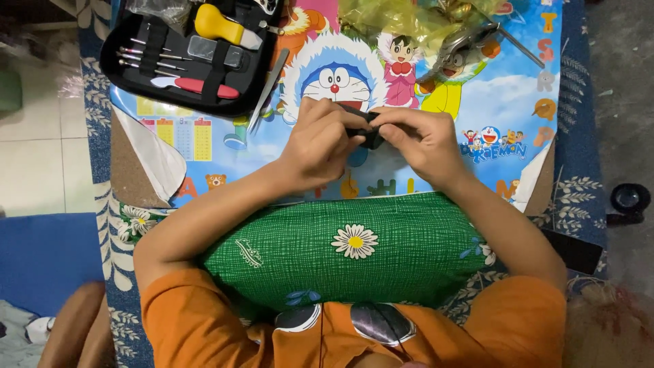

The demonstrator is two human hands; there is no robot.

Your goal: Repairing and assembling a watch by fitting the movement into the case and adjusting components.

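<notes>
Both hands meet over the cartoon mat [409, 163]; the left hand [320, 143] and right hand [422, 140] pinch a small black object [371, 136] between curled fingers. An open tool case [187, 51] lies far left.

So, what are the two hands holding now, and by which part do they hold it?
Both the left hand and the right hand pinch a small black object between their fingertips, one at each end; what it is cannot be told.
</notes>
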